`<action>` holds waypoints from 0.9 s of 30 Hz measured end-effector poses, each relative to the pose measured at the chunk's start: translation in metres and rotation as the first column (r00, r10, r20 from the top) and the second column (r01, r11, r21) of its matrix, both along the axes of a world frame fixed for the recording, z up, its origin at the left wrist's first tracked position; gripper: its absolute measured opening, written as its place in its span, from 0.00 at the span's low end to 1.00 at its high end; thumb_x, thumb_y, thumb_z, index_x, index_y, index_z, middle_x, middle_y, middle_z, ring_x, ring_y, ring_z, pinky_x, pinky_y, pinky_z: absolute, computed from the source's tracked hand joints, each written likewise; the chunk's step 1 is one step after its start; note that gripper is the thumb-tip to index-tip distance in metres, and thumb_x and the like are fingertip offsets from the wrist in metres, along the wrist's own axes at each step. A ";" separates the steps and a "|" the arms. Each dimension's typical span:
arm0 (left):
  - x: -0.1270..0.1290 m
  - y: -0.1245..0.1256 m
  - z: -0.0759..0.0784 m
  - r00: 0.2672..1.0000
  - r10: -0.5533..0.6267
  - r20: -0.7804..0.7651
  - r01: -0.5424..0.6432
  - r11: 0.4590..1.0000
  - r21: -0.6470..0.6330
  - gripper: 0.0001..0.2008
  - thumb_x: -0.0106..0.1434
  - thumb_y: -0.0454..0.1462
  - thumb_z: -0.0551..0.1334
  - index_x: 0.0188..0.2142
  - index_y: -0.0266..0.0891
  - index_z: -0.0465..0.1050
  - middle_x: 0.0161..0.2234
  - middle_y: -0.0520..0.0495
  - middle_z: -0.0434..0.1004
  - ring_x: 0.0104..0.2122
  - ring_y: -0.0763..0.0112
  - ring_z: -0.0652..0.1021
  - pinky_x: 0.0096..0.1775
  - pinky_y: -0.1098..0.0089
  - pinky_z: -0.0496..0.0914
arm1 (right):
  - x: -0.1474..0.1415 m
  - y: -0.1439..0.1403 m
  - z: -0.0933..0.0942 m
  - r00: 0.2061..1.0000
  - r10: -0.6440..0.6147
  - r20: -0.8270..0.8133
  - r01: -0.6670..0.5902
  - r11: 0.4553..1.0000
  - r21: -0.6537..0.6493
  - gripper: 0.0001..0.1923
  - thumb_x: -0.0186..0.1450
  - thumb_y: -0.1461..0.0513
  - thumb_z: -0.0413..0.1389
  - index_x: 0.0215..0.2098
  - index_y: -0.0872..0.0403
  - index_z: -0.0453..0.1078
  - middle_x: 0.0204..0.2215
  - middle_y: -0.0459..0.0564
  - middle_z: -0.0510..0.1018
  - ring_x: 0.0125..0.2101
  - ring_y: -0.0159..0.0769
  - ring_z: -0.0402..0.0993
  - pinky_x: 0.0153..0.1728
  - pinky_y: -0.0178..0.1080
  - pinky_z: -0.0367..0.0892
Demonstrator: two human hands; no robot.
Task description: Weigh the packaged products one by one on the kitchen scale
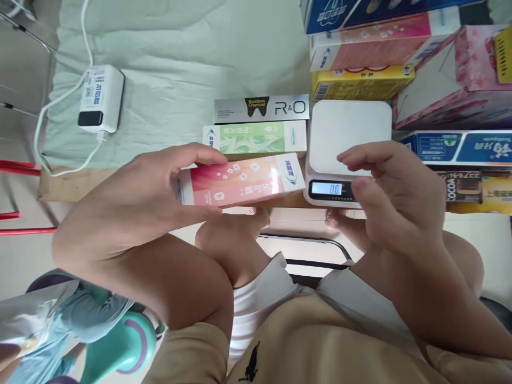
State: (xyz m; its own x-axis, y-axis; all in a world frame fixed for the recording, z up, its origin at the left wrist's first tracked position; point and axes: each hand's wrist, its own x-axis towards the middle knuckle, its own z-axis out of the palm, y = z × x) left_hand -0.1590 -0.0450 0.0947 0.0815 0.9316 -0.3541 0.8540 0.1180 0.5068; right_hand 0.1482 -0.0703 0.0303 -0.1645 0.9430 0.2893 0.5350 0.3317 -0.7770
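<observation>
My left hand (160,186) grips one end of a pink toothpaste box (244,178) with white flowers, holding it over the table's front edge. Just behind it lie a green toothpaste box (254,137) and a silver R&O Bamboo Charcoal box (262,109). A white digital scale (348,130) stands to the right with nothing on its plate and a lit display (330,189). My right hand (400,197) hovers over the scale's front right corner, thumb and fingers apart, holding nothing.
Right of the scale are a yellow box (360,82), a pink carton (444,80), a blue toothpaste box (464,148) and a cocoa package (460,186). A white charger (101,98) with a cable lies at left on the green cloth (176,64). Another person (60,314) is at lower left.
</observation>
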 end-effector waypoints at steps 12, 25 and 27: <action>0.009 0.022 -0.031 0.973 -0.224 0.048 0.224 0.975 0.005 0.25 0.51 0.37 0.74 0.50 0.50 0.80 0.47 0.49 0.82 0.44 0.57 0.80 0.49 0.54 0.77 | -0.038 0.010 -0.014 0.895 0.276 0.350 -0.302 0.953 0.019 0.12 0.65 0.66 0.59 0.47 0.51 0.73 0.45 0.51 0.80 0.41 0.36 0.79 0.36 0.37 0.71; 0.010 0.026 -0.032 1.000 0.015 -0.014 -0.013 0.989 0.145 0.28 0.54 0.35 0.67 0.56 0.49 0.77 0.56 0.47 0.78 0.44 0.62 0.77 0.53 0.52 0.76 | -0.037 0.015 -0.025 0.896 0.178 0.406 -0.212 0.976 0.041 0.12 0.67 0.69 0.56 0.44 0.49 0.75 0.41 0.51 0.80 0.37 0.36 0.78 0.36 0.40 0.71; 0.008 0.027 -0.031 0.987 0.147 -0.068 -0.136 0.981 0.140 0.28 0.54 0.36 0.68 0.56 0.47 0.78 0.57 0.44 0.77 0.45 0.59 0.78 0.50 0.52 0.77 | -0.036 0.014 -0.024 0.901 0.180 0.394 -0.208 0.978 0.028 0.12 0.67 0.69 0.55 0.44 0.49 0.75 0.39 0.50 0.80 0.37 0.36 0.77 0.37 0.40 0.71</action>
